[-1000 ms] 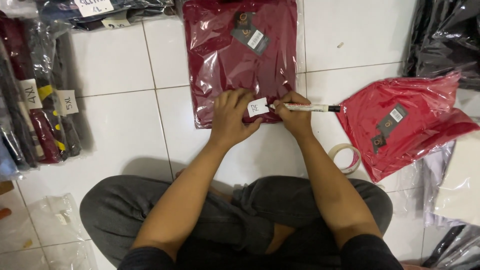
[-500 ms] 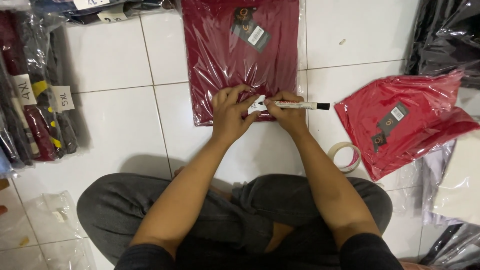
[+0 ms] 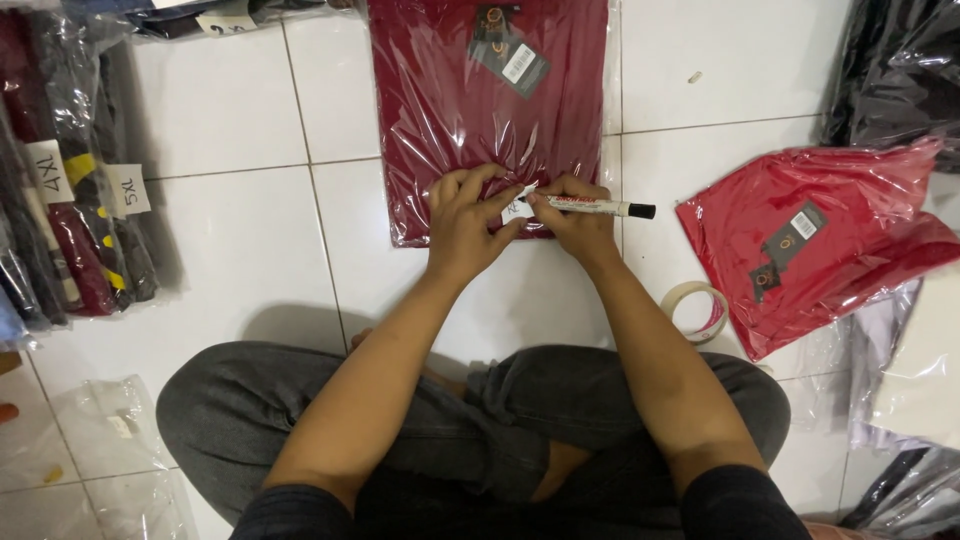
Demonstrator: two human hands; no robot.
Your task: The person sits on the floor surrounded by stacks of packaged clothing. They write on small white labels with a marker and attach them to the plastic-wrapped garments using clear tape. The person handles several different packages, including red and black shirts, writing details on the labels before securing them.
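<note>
A dark red folded garment in a clear plastic bag (image 3: 470, 120) lies on the white tiled floor in front of me. My left hand (image 3: 468, 222) presses a small white label (image 3: 522, 198) against the bag's near edge. My right hand (image 3: 575, 225) touches the same label and grips a white marker (image 3: 598, 207) with a black cap pointing right. Both hands meet at the bag's lower middle. My crossed legs in grey trousers (image 3: 470, 430) fill the bottom of the view.
A brighter red bagged garment (image 3: 820, 240) lies at the right, with a roll of tape (image 3: 697, 310) near it. Bagged garments with white size labels (image 3: 70, 200) are stacked at the left. Dark bags (image 3: 895, 80) sit at the upper right, loose clear bags (image 3: 90, 440) at the lower left.
Both hands stayed at the bag's near edge. The fingers closed in over the white label, which now shows less, and the marker tilted slightly.
</note>
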